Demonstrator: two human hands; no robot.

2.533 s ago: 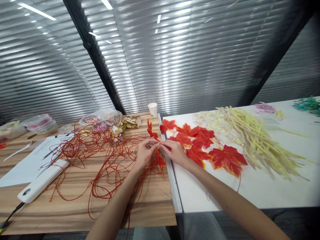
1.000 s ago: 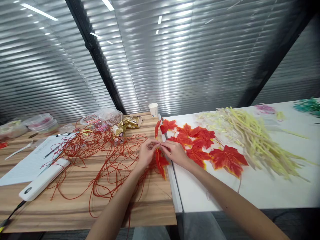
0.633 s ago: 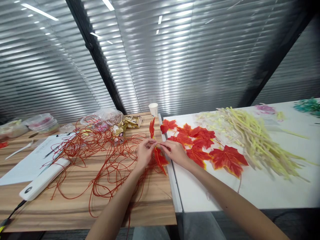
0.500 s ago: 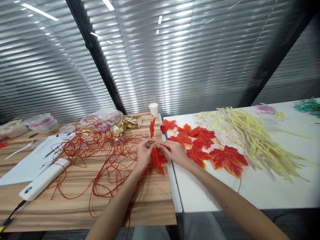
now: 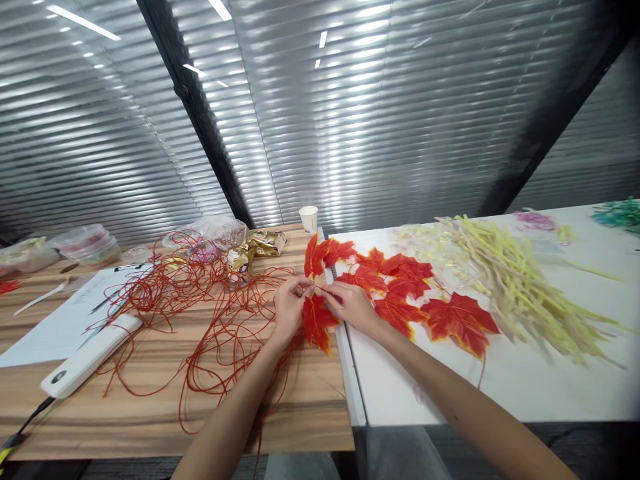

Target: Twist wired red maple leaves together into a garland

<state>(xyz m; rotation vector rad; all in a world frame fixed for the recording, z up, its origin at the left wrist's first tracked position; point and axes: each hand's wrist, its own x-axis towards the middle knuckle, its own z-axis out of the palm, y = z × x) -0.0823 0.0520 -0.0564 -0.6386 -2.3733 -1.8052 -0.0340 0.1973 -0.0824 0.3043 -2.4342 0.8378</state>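
L hand (image 5: 291,303) & R hand (image 5: 351,305) are brought almost together over the seam btwn two surfaces, fingertips of both pinched at the thin stem end (image 5: 315,287) where two red, yellow-edged, fabric-like maple leaves (image 5: 317,323) meet. Whether a cord is also gripped there can't be told; too small & partly hidden by fingers. Leaves are held by the stem end only, prob. so the join can be worked w/ both hands and the blades aren't crushed.

A loose tangle of thin red cord (image 5: 170,287) is spread L on the brown wood-grain surface (image 5: 150,427), near the L hand, prob. for easy reach. A flat heap of red-orange maple leaves w/ yellow margins (image 5: 400,273) is laid R on the smooth white surface (image 5: 387,393), close by the R hand, prob. so leaf & cord aren't mixed. A bundle of pale-yellow soft strips (image 5: 515,287) is left farther R, prob. out of the way.

Re looks: of the held pair, one blade is pointed up past the fingers, the other hung below, tips lobed, yellow running along edges; surface seems matte, slightly curled.
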